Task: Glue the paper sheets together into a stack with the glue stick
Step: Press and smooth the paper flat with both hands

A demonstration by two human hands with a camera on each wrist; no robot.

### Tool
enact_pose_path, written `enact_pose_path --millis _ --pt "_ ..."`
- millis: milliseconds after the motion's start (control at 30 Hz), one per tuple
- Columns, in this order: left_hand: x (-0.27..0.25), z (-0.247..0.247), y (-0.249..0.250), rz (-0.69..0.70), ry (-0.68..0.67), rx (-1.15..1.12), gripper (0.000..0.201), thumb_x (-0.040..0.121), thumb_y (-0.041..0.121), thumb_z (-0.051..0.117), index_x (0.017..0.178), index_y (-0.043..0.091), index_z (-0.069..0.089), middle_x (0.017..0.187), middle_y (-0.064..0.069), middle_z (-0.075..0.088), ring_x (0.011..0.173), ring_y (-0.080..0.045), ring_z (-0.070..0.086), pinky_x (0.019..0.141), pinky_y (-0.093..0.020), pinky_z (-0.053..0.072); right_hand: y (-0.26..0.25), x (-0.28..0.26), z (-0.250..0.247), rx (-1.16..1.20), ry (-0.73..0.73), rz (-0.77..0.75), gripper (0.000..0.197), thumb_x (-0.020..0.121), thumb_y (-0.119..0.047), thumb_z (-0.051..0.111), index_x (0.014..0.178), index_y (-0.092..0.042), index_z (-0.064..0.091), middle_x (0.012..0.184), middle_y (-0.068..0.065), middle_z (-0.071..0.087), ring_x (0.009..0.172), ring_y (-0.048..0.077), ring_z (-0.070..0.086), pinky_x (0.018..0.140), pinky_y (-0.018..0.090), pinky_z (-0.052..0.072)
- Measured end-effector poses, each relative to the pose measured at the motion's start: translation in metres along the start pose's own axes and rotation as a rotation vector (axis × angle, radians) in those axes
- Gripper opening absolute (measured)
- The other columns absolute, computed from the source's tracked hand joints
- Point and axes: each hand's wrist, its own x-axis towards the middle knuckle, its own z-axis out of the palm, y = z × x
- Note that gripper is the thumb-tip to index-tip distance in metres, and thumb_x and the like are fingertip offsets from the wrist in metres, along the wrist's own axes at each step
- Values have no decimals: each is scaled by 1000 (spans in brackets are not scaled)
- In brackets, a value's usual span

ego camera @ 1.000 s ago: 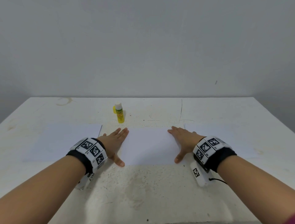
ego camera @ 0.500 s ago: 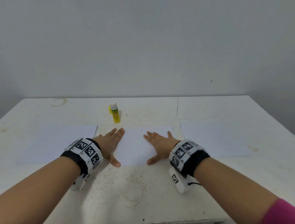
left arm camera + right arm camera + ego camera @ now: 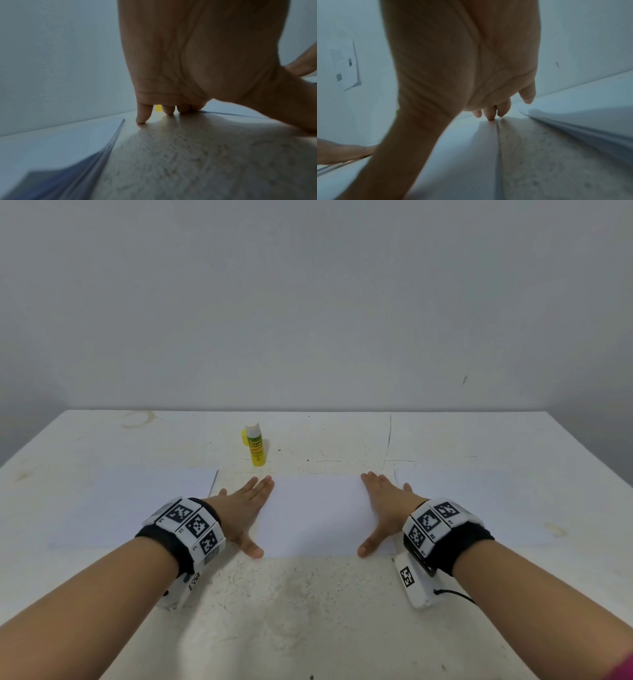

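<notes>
Both arms reach forward over the worn white surface [image 3: 308, 611], and each hand lies flat with fingers straight, holding nothing. The left hand [image 3: 245, 508] rests at the left edge of the middle paper sheet [image 3: 315, 515], palm down, thumb splayed toward the near corner; in the left wrist view its fingertips [image 3: 141, 120] touch down on the surface beside that sheet's edge. The right hand [image 3: 385, 506] lies on the sheet's right edge in the same spread pose, thumb pointing inward along the near edge, and from the right wrist view its fingertips [image 3: 490, 117] press right at the paper's border. There are 3 lots of white paper laid in a row: the middle one between the hands, the left paper stack [image 3: 137, 501] just beside the left hand, its layered edges plain in the left wrist view, and the right paper stack [image 3: 479, 505] just beyond the right hand. The glue stick [image 3: 255, 445], yellow with a white cap, stands upright on the surface behind the middle sheet, a little past the left hand's fingertips and touched by neither hand. Each wrist wears a black band carrying white blocks with black square markers.
</notes>
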Motion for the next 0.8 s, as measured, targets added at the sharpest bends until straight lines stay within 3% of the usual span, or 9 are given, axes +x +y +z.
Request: enact_pose_path --millis 200,367,500,633,800 --pt "-1 -3 3 -54 -10 24 140 67 67 70 144 6 -30 153 -5 -35 145 -18 -22 118 -55 7 -7 -6 -2 11 64 -20 151 50 -59 86 150 -11 -17 160 4 5 148 20 4 117 53 -3" --pt "-3 -4 7 -68 -2 41 141 66 67 71 145 4 -28 154 -6 -33 146 -19 -20 117 -55 9 -10 -7 -6 137 119 -54 157 44 -50 91 149 -19 -21 151 7 31 140 24 28 117 50 -2" --pt "-2 -3 5 -64 6 41 142 65 68 71 145 4 -28 154 -6 -33 146 -18 -20 118 -55 9 -3 -15 -12 515 160 -125 151 50 -36 93 149 -27 -20 157 8 16 143 23 22 115 38 20" --pt "-3 -2 5 -59 10 36 142 65 67 71 145 4 -28 153 -6 -33 145 -18 -21 118 -55 9 4 -24 -11 881 349 -85 119 61 -20 90 145 -36 7 149 12 21 137 22 26 112 45 31" --pt "-3 -3 6 -54 10 38 141 66 67 70 144 4 -28 153 -7 -34 145 -19 -20 118 -55 8 9 -23 13 956 376 -41 48 71 -18 82 110 -33 59 123 -1 53 114 18 49 99 41 45"
